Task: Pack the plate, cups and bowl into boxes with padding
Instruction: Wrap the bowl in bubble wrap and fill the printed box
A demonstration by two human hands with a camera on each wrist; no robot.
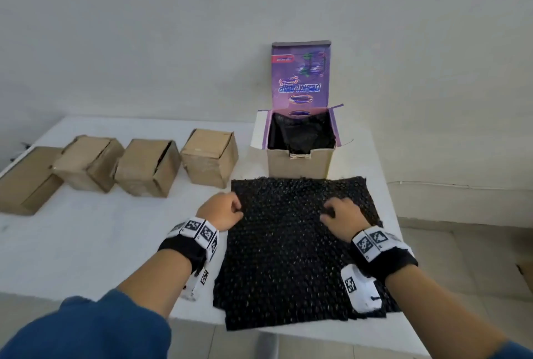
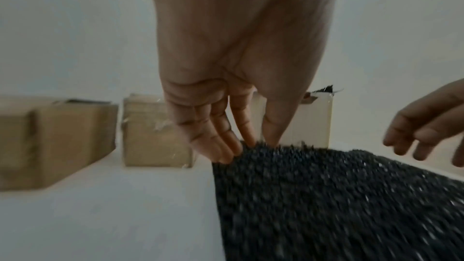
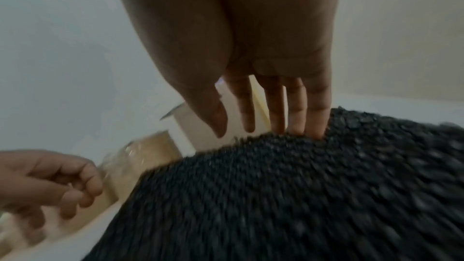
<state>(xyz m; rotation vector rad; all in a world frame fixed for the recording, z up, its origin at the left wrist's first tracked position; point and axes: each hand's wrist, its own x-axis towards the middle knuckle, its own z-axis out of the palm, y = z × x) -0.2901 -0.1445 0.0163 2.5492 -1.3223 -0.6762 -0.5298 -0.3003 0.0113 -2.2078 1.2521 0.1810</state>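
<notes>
A black bubble-wrap sheet lies flat on the white table, its near edge hanging over the table's front. My left hand pinches the sheet's far left corner, which is slightly raised. My right hand rests on the sheet's far right part, with straight fingertips pressing into the bubbles. Just behind the sheet stands an open purple box, lid up, lined with black padding. No plate, cup or bowl is visible.
Several closed brown cardboard boxes stand in a row on the left of the table, with a flat one at the far left. A pale wall rises behind the table. The floor lies to the right.
</notes>
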